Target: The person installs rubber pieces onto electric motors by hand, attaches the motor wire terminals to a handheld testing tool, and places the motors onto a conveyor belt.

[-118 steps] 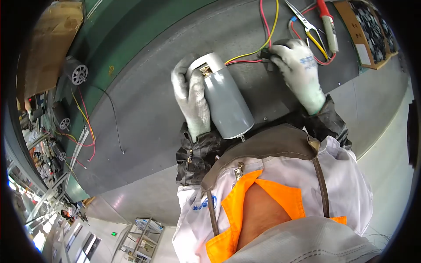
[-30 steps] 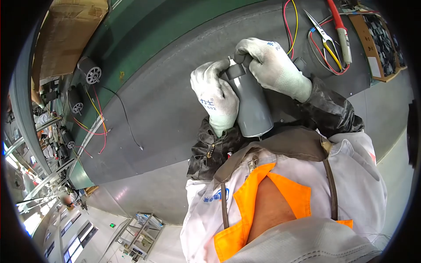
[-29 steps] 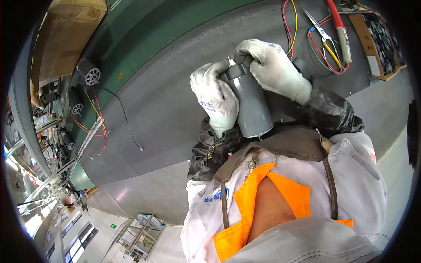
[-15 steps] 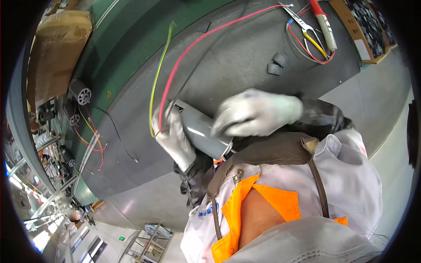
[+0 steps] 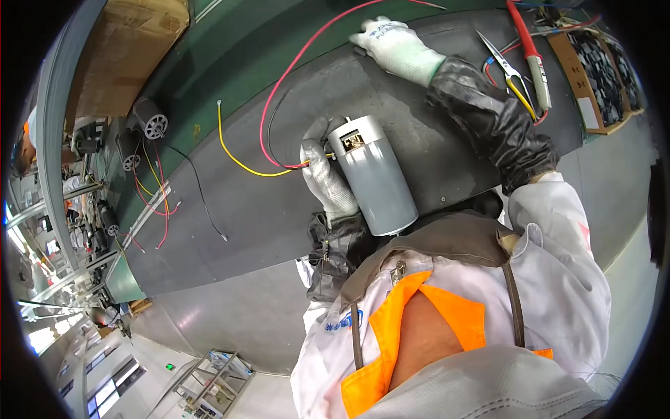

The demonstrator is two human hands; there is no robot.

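Note:
A grey cylindrical motor lies tilted at the bench's front edge, its pale end cap with an opening facing away from me. My left hand, in a white glove with grey fingers, is closed round the cap's left side, where yellow, red and black wires come out and spread leftward. My right hand, gloved too, reaches to the far side of the bench by the green strip. Its fingers are bent, and what they hold, if anything, is hidden. The red wire arcs up past it on the left.
Scissors and a red-handled tool lie at the right, beside an open box of dark parts. More motors with wires stand at the left, near a cardboard box. Metal shelving stands on the floor.
My right hand has moved from the motor to the far side of the bench. The motor has turned so its cap opening shows, and its wires now trail leftward.

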